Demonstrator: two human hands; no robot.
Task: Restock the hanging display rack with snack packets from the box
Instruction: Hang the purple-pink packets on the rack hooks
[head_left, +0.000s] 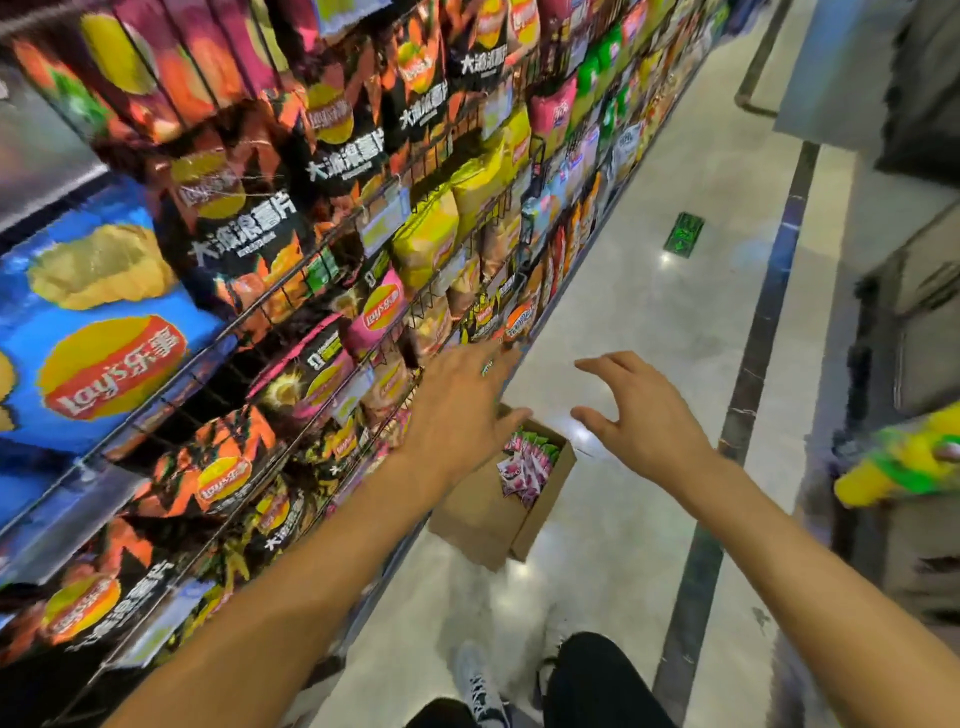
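A brown cardboard box (483, 512) stands open on the floor beside the rack, with pink and green snack packets (527, 462) inside. The wire display rack (322, 249) fills the left side, hung with black, yellow, pink and blue crisp packets. My left hand (462, 410) is stretched forward over the box's near corner, close to the rack's lower rows, fingers apart and holding nothing. My right hand (636, 415) hovers above the floor just right of the box, fingers spread and curved, also empty.
A shiny tiled aisle floor (649, 291) runs ahead with a dark stripe (748, 374) along the right. Grey shelving (914, 364) and a yellow-green object (904, 462) sit at the right edge. My shoes and dark trousers (587, 686) show at the bottom.
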